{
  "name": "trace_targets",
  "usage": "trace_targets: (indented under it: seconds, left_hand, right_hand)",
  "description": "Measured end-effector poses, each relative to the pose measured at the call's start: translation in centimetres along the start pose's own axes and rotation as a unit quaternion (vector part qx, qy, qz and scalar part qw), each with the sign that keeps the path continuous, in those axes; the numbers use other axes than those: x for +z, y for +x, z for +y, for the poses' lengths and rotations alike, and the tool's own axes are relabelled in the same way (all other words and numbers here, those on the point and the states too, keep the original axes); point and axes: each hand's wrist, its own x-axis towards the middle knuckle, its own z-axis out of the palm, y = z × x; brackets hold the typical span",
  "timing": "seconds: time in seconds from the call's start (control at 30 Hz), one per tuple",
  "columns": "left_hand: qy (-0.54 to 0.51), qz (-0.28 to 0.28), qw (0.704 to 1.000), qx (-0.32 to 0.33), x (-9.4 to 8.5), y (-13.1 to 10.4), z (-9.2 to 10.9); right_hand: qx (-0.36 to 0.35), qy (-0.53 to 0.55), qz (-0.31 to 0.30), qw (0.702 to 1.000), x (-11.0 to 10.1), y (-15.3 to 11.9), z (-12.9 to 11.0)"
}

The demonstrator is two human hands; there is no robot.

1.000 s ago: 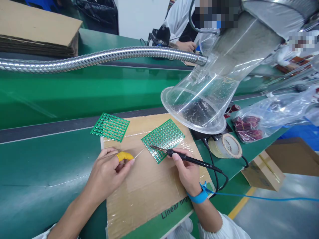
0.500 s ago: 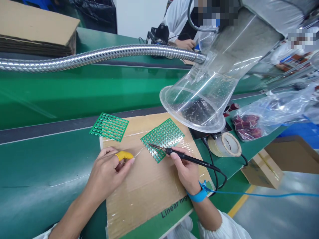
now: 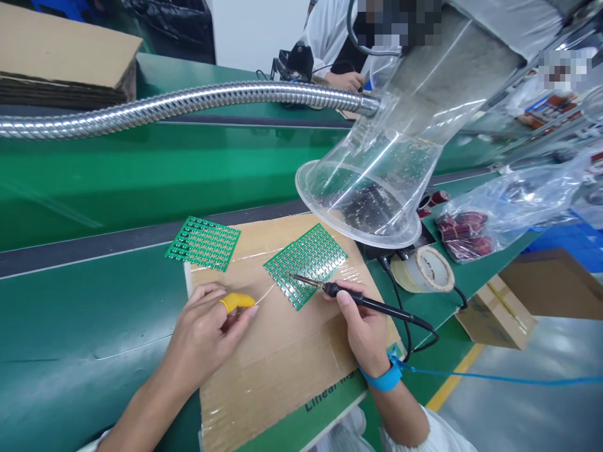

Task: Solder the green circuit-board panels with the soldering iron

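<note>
Between thumb and forefinger, my left hand pinches a thin solder wire; a yellow cover sits on the forefinger. The wire's free end points toward a green circuit board lying on a taped cardboard sheet. My right hand, with a blue band at the wrist, is closed round the black handle of a soldering iron. The iron's metal tip is over the left part of that board; whether it touches cannot be made out. Another green board overlaps the sheet's upper left corner.
A clear fume hood on a metal hose hangs above the right board. Right of it are a tape roll, cables and a bag of dark red parts. A person's hand shows across the bench.
My right hand has moved right and slightly down, and the iron's tip has shifted right over the board, away from the wire's end. My left hand stays nearly in place, still pinching the wire.
</note>
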Motion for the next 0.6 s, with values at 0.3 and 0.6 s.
trace_targets:
  seconds: [0.3, 0.6]
  left_hand:
    - [0.010, -0.009, 1.000, 0.009, 0.4, -0.1, -0.4]
    - [-0.002, -0.022, 1.000, -0.006, 0.4, 0.0, -0.3]
  right_hand:
    - [0.002, 0.006, -0.020, 1.000, 0.2, 0.0, 0.7]
    - [0.013, 0.007, -0.019, 1.000, 0.1, -0.1, 1.0]
